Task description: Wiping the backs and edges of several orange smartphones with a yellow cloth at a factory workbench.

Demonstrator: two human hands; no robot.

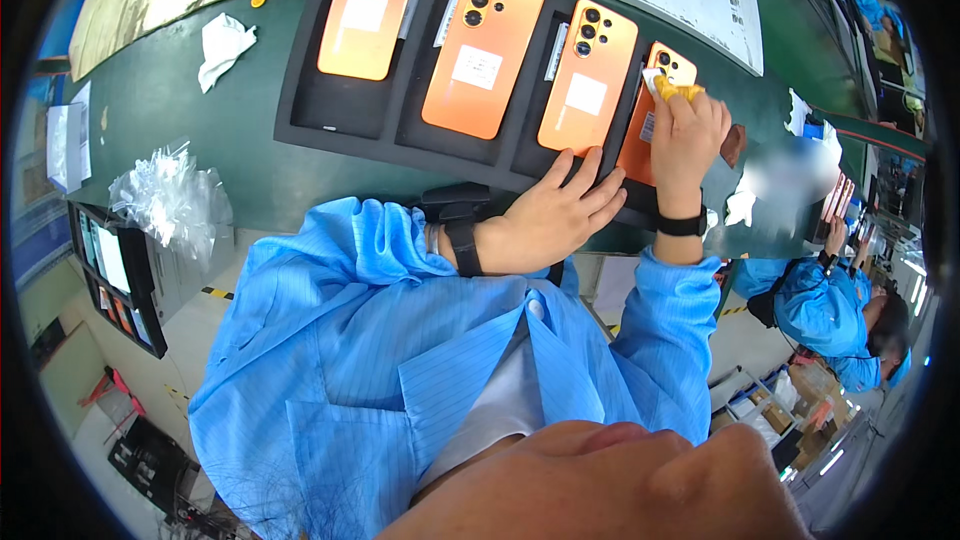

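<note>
The rightmost orange phone [652, 120] lies back-up in the last pocket of a black foam tray [345, 105] on the green worktop [180, 90], partly hidden under the person's right hand. The right hand [690, 135] is directly on top of it, fingers curled shut around a small yellow cloth [678, 92] and pressing it on the phone's upper end near the camera lenses. The left hand [560, 215] rests just beside it, fingers spread flat and apart, holding nothing, on the tray's near edge below the third orange phone [588, 75]. Further left in the tray lie two more orange phones [483, 50] [372, 5], each in its own pocket. Both wrists wear black straps over blue sleeves. A crumpled white wipe [222, 45] and a heap of clear plastic film [170, 195] sit well apart at the left. Another person in blue [825, 305] works at the right.
</note>
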